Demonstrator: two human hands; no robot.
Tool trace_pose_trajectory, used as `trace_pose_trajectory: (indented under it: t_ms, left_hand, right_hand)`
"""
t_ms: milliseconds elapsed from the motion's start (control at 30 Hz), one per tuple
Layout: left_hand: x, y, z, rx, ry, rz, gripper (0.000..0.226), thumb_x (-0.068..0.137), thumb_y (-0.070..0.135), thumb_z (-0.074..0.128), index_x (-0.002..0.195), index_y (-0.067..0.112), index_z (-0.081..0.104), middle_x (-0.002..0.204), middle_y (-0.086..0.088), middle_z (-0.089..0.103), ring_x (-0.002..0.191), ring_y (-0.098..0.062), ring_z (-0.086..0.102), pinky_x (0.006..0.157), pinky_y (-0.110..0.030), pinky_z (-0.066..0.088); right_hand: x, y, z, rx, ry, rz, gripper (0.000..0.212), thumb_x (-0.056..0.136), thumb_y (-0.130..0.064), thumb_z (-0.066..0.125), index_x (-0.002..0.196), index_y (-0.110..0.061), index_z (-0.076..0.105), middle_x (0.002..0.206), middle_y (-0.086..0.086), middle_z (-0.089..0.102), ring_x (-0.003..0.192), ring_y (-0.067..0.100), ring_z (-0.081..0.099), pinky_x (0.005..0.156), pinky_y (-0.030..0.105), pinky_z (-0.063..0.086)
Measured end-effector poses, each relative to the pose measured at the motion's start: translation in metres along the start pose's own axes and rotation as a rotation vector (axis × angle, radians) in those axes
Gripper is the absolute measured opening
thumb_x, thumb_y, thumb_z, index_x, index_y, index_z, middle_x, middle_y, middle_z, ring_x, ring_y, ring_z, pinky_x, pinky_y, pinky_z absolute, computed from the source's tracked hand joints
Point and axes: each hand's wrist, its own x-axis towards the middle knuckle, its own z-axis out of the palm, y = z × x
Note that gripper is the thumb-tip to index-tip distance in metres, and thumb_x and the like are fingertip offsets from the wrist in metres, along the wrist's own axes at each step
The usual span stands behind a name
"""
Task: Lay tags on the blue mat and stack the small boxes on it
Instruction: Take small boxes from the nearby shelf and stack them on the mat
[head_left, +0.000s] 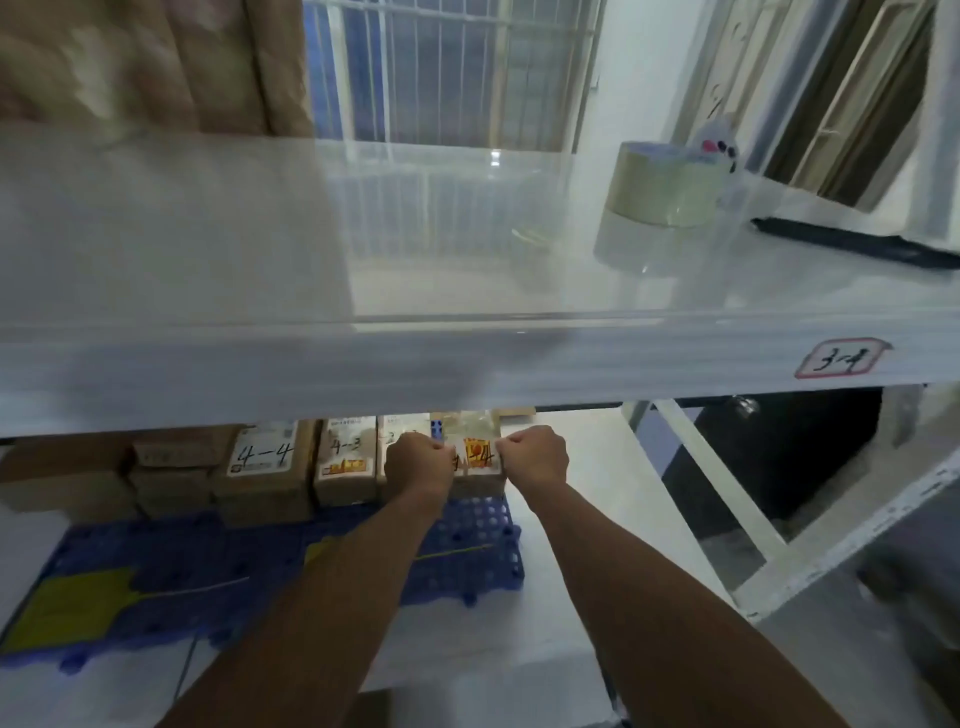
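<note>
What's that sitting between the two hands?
A small labelled box, gripped on either side by the left hand and right hand, seen in the head view.

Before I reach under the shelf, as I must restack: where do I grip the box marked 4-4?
Grip the box marked 4-4 at its front corners, coming from the front: neighbouring boxes flank both sides and the shelf overhangs it.

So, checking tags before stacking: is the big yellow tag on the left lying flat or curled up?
Flat. The yellow tag lies spread on the blue mat, its thin tie stretched out to the right.
</note>
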Motion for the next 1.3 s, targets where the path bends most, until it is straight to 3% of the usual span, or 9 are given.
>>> trace_pose_trajectory:
  t_ms: [167,300,433,533,633,833,1000,1167,1300]
  left_hand:
    - [0.008,-0.003,0.026,0.142,0.039,0.053,0.023,0.094,0.023,0.066,0.093,0.002,0.076,0.097,-0.013,0.074,0.086,-0.027,0.070,0.071,-0.035,0.053]
    - [0.001,-0.007,0.037,0.228,0.047,0.163,0.021,0.100,0.009,0.050,0.111,0.001,0.065,0.110,-0.012,0.061,0.099,-0.028,0.063,0.078,-0.032,0.051]
    - [-0.001,-0.016,0.042,0.412,0.063,0.296,0.020,0.101,0.008,0.049,0.110,-0.001,0.063,0.111,-0.012,0.059,0.093,-0.025,0.057,0.073,-0.037,0.051]
    - [-0.003,-0.023,0.046,0.529,0.048,0.381,0.017,0.097,0.006,0.054,0.104,0.002,0.069,0.112,-0.009,0.059,0.101,-0.023,0.053,0.072,-0.033,0.053]
    - [-0.003,-0.026,0.047,0.625,0.067,0.437,0.018,0.096,0.009,0.057,0.104,0.006,0.072,0.113,-0.005,0.061,0.103,-0.021,0.051,0.071,-0.028,0.047]
    - [0.000,-0.033,0.042,0.649,0.085,0.482,0.026,0.099,0.014,0.048,0.110,0.009,0.071,0.117,-0.005,0.063,0.108,-0.022,0.050,0.085,-0.031,0.047]
    - [-0.001,-0.045,0.036,0.594,0.102,0.531,0.030,0.104,0.025,0.042,0.114,0.015,0.068,0.117,-0.001,0.064,0.107,-0.019,0.053,0.088,-0.032,0.046]
    - [0.001,-0.053,0.034,0.568,0.132,0.539,0.031,0.102,0.026,0.045,0.121,0.012,0.066,0.131,-0.007,0.062,0.120,-0.023,0.054,0.099,-0.036,0.047]
    - [0.010,-0.064,0.019,0.685,0.159,0.414,0.043,0.103,0.037,0.038,0.132,0.013,0.057,0.153,-0.016,0.042,0.145,-0.032,0.032,0.121,-0.045,0.025]
  right_hand:
    - [0.028,0.017,0.017,0.013,-0.059,0.046,0.019,0.085,-0.019,0.064,0.077,-0.012,0.080,0.078,0.006,0.074,0.066,0.021,0.065,0.056,0.024,0.047]
    - [0.037,0.025,0.031,0.021,-0.103,0.049,0.020,0.089,-0.023,0.065,0.092,-0.012,0.081,0.092,0.007,0.076,0.077,0.023,0.069,0.060,0.025,0.049]
    - [0.042,0.026,0.040,0.014,-0.161,0.014,0.025,0.086,-0.035,0.069,0.094,-0.013,0.080,0.091,0.005,0.076,0.075,0.020,0.067,0.054,0.024,0.041]
    - [0.046,0.029,0.045,-0.027,-0.168,-0.027,0.026,0.086,-0.037,0.071,0.097,-0.015,0.079,0.093,0.004,0.076,0.077,0.020,0.069,0.064,0.028,0.052]
    - [0.048,0.031,0.048,-0.039,-0.154,-0.052,0.028,0.090,-0.036,0.069,0.103,-0.014,0.078,0.100,0.005,0.076,0.080,0.019,0.068,0.063,0.028,0.049]
    - [0.045,0.032,0.054,-0.075,-0.096,-0.099,0.028,0.096,-0.035,0.063,0.108,-0.013,0.076,0.107,0.006,0.075,0.078,0.018,0.063,0.051,0.021,0.038]
    - [0.045,0.030,0.060,-0.077,-0.046,-0.093,0.029,0.096,-0.037,0.063,0.109,-0.014,0.075,0.108,0.005,0.074,0.085,0.019,0.067,0.067,0.027,0.052]
    - [0.045,0.026,0.064,-0.080,-0.007,-0.059,0.028,0.095,-0.038,0.062,0.107,-0.016,0.074,0.105,0.005,0.074,0.087,0.021,0.069,0.072,0.032,0.058]
    - [0.039,0.025,0.064,-0.094,0.004,-0.062,0.031,0.097,-0.043,0.057,0.108,-0.018,0.071,0.105,0.004,0.073,0.089,0.022,0.068,0.077,0.038,0.060]
